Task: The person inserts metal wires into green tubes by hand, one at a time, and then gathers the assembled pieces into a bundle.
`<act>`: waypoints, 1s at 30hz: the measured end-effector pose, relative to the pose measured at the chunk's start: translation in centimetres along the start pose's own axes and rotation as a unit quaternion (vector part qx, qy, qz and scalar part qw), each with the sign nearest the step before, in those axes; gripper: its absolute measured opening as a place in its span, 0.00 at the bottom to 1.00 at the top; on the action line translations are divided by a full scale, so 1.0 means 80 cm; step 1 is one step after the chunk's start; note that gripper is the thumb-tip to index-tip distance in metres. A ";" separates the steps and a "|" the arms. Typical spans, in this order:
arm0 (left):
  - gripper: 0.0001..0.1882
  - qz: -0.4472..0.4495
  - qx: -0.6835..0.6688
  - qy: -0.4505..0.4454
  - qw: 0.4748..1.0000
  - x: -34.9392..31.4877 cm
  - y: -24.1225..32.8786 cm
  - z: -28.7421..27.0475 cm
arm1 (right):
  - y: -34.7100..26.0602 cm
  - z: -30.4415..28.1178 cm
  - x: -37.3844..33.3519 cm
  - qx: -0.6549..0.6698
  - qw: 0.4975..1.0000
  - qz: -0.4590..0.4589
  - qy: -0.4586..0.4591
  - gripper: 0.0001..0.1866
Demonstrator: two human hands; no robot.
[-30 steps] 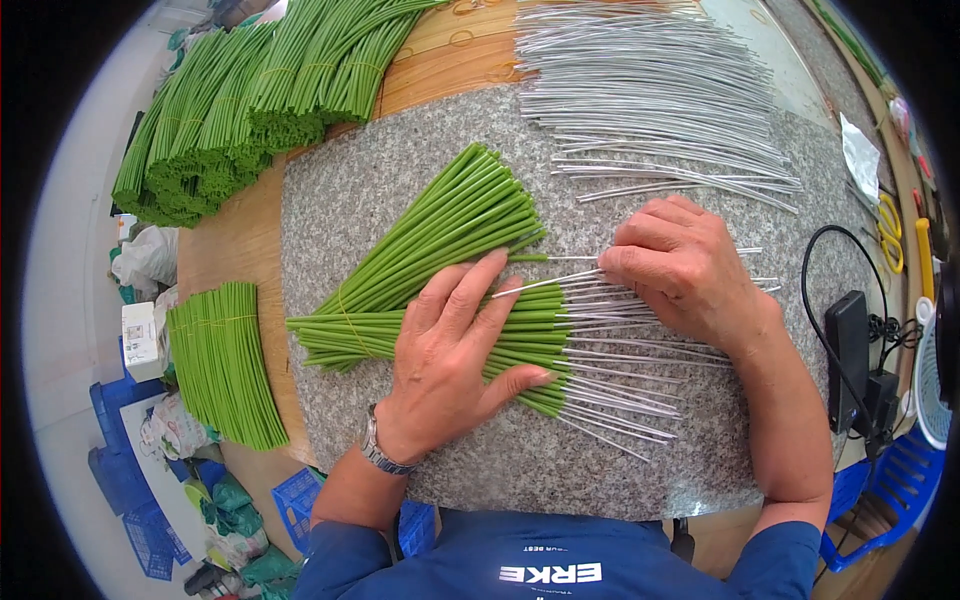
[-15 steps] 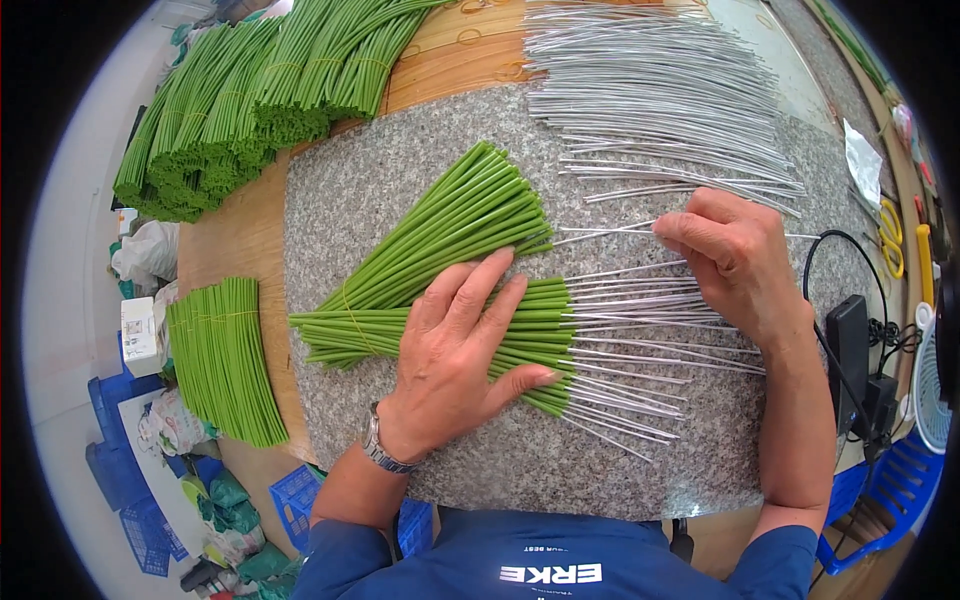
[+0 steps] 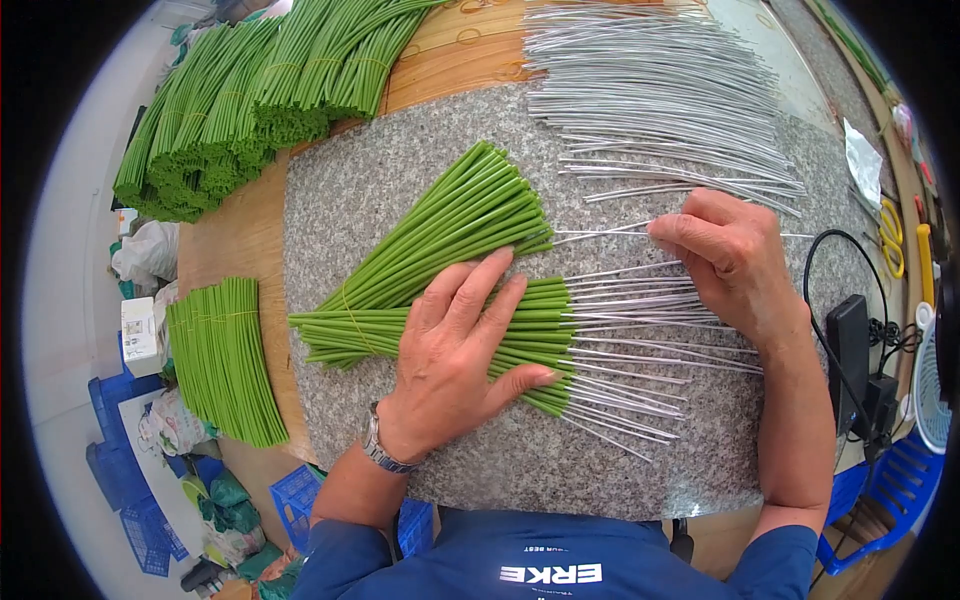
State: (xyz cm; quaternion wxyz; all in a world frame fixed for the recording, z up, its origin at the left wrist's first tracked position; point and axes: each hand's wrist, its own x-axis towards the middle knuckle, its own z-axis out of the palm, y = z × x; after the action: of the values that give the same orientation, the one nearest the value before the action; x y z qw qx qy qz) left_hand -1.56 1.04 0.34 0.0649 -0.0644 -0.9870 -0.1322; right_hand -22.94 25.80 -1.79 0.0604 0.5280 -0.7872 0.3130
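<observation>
A fanned bundle of green plastic tubes (image 3: 450, 210), tied with a thin band near its left end, lies on the grey speckled board. My left hand (image 3: 450, 335) rests on it with fingers spread, pressing the lower part of the fan. From the right ends of those lower tubes stick out several silvery wires (image 3: 640, 288). In my right hand (image 3: 725, 250), thumb and fingertips pinch a thin wire (image 3: 600, 234), whose left tip reaches the tube ends at the edge of the upper part. Whether that tip is inside a tube I cannot tell.
Loose wires (image 3: 650, 90) are spread along the back right. Green tube bundles (image 3: 250, 100) are piled at the back left, and another bundle (image 3: 227, 360) lies at the left. Yellow-handled scissors (image 3: 891, 238), a black cable (image 3: 812, 260) and a black adapter (image 3: 848, 345) sit at the right.
My right hand has shifted slightly left with the pinched wire. My left hand stays where it was on the tubes.
</observation>
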 end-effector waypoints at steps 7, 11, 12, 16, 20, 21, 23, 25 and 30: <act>0.45 0.000 0.000 0.000 1.000 -0.002 -0.001 0.001 | 0.008 0.001 0.000 0.004 1.000 -0.016 -0.021 0.12; 0.45 0.003 -0.001 0.002 1.000 -0.003 -0.002 0.001 | 0.010 0.006 0.002 0.034 0.999 -0.039 -0.009 0.12; 0.46 0.001 -0.006 -0.004 1.000 -0.004 -0.003 0.002 | 0.007 0.008 0.004 0.040 0.998 -0.048 0.002 0.13; 0.47 0.002 -0.003 -0.010 1.000 -0.003 -0.002 -0.001 | -0.010 0.024 0.015 0.032 0.996 -0.076 -0.020 0.14; 0.47 0.003 -0.007 -0.008 1.000 -0.004 -0.004 0.002 | -0.021 0.044 0.019 0.005 0.993 -0.116 -0.038 0.12; 0.47 0.002 -0.007 -0.008 1.000 -0.004 -0.004 0.002 | -0.021 0.042 0.018 0.005 0.992 -0.117 -0.037 0.12; 0.47 0.001 -0.005 -0.007 1.000 -0.004 -0.003 0.002 | -0.021 0.035 0.015 -0.034 0.997 -0.067 -0.004 0.10; 0.45 0.009 0.002 0.005 1.000 -0.003 -0.002 0.002 | -0.018 0.033 0.014 -0.042 0.997 -0.057 0.017 0.10; 0.45 0.007 0.004 0.009 1.000 -0.003 0.001 0.001 | -0.017 0.027 0.011 -0.012 0.997 -0.047 -0.066 0.06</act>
State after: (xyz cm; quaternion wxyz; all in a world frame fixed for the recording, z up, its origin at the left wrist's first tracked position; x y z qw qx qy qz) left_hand -1.28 1.08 0.26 0.0746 -0.0698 -0.9865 -0.1281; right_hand -21.66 23.56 -2.55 0.0288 0.5830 -0.7676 0.2648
